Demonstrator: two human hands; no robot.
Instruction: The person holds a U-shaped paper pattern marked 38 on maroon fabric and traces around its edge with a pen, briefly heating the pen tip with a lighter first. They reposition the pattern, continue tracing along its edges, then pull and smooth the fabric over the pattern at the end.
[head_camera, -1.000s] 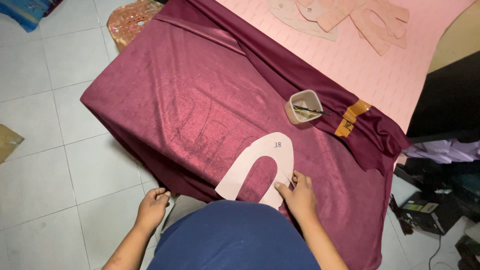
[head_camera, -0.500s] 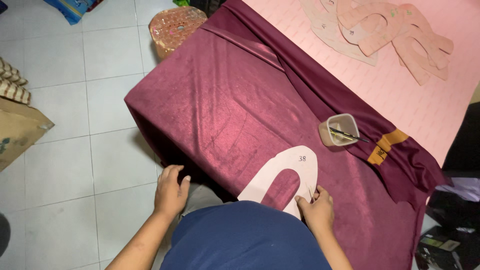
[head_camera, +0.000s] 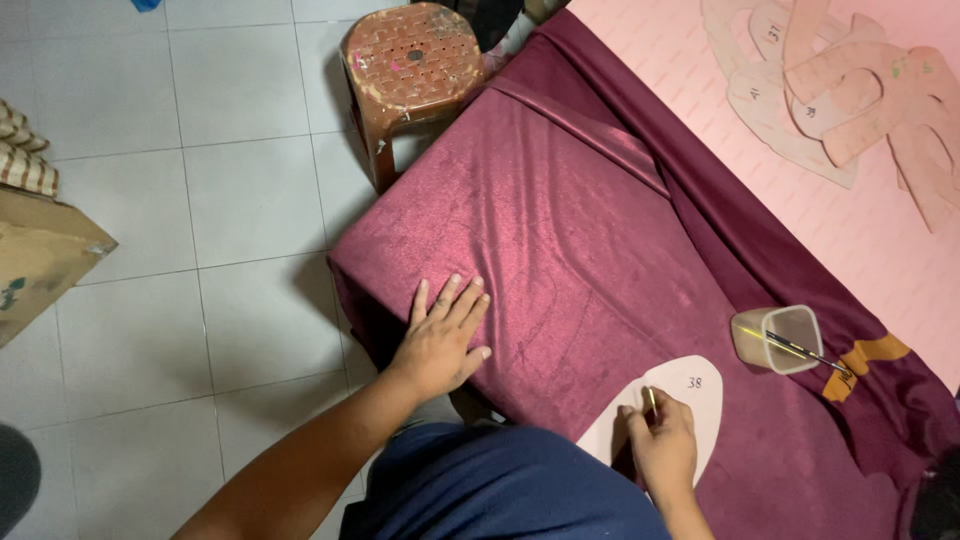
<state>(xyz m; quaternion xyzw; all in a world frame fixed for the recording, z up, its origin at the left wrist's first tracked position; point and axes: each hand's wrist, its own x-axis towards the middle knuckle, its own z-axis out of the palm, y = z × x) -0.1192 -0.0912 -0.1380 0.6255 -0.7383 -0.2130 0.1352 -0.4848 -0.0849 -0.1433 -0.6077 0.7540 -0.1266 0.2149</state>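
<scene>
Fabric (head_camera: 600, 250) of dark red covers the table, running from lower right to upper left of the frame. The left hand (head_camera: 440, 340) lies flat on it with fingers spread, near the cloth's lower left edge. The right hand (head_camera: 660, 445), at bottom centre right, pinches a thin pen (head_camera: 650, 400) against a pale paper pattern (head_camera: 690, 385) lying just above the fingers, its long axis slanting toward a small cup (head_camera: 775, 340).

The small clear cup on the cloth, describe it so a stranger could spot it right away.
On the maroon cloth covering the table, look toward its right side, past the pale arched template. The clear cup stands there alone, squarish and translucent, with a thin pen-like stick leaning out of it.
</scene>
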